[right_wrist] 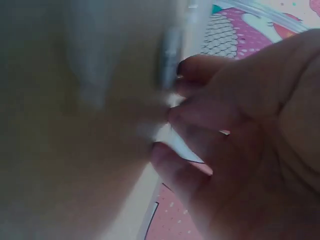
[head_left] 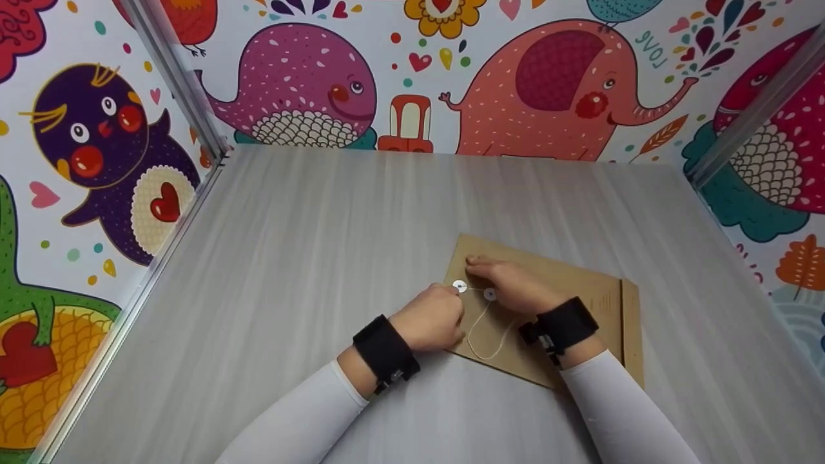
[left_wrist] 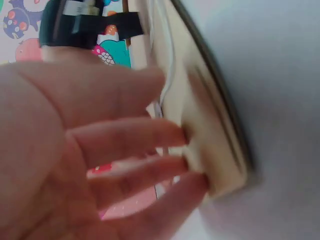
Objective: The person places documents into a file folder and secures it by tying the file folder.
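Observation:
A brown kraft paper envelope (head_left: 548,357) with a string closure lies aslant on the table. It has two white button discs; the left disc (head_left: 459,286) is right beside my left hand (head_left: 430,319), at the envelope's left edge. In the left wrist view, fairly straight fingers (left_wrist: 135,137) reach to the envelope's surface, with thumb and index apart. A white string (head_left: 477,353) runs between the discs and loops down over the paper. My right hand (head_left: 519,287) rests across the envelope, fingers extended, beside the right disc (head_left: 490,294).
The grey wood-grain table (head_left: 309,238) stretches to a back wall printed with cartoon animals (head_left: 548,96). Metal frame posts (head_left: 177,74) stand at the back corners. Both wrists wear black straps (head_left: 385,351).

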Demonstrator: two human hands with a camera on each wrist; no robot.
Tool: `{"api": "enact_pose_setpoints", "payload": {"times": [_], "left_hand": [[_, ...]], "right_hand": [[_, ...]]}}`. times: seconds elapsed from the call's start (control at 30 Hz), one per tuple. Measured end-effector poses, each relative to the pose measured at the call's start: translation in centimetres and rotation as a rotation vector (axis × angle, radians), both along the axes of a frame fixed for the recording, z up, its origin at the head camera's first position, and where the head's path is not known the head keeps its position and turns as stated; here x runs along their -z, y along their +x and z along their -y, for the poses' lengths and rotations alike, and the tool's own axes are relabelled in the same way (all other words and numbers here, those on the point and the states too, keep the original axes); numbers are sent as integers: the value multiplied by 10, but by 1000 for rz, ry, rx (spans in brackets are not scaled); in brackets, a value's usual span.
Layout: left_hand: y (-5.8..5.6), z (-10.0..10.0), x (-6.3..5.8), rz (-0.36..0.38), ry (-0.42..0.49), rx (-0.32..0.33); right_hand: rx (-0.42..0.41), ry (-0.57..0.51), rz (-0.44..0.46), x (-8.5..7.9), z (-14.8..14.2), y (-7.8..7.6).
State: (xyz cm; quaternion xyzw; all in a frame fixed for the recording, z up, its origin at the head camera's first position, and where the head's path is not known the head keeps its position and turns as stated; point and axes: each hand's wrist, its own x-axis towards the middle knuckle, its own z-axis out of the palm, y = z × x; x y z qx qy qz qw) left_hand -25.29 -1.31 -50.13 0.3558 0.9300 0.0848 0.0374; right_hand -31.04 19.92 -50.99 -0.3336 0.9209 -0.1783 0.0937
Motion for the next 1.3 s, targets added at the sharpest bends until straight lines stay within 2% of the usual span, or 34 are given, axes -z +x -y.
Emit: {"api": "enact_pose_setpoints", "payload": {"times": [0.17, 0.33, 0.47, 0.7, 0.87, 0.93, 1.03, 1.17, 1.3], "left_hand": [[4, -20, 2, 31, 76, -167], [4, -40, 8, -32, 27, -224], [5, -44, 12, -100, -11, -226], [8, -44, 14, -103, -11, -163], [13, -46, 14, -169, -21, -150], [12, -44, 13, -170, -5, -154], [6, -39, 9, -104, 40, -171], [-8, -25, 4, 38, 107, -205], [-24, -10, 1, 139, 116, -241]], "right_hand": [[4, 9, 10, 1, 1, -3], [23, 11, 40, 2, 4, -6], [19, 0, 48, 4, 5, -6], [30, -4, 35, 2, 5, -5], [10, -20, 24, 3, 4, -6], [12, -18, 21, 4, 3, -7], [24, -26, 28, 4, 2, -7], [19, -37, 14, 4, 2, -8], [13, -51, 5, 6, 1, -8]]}}
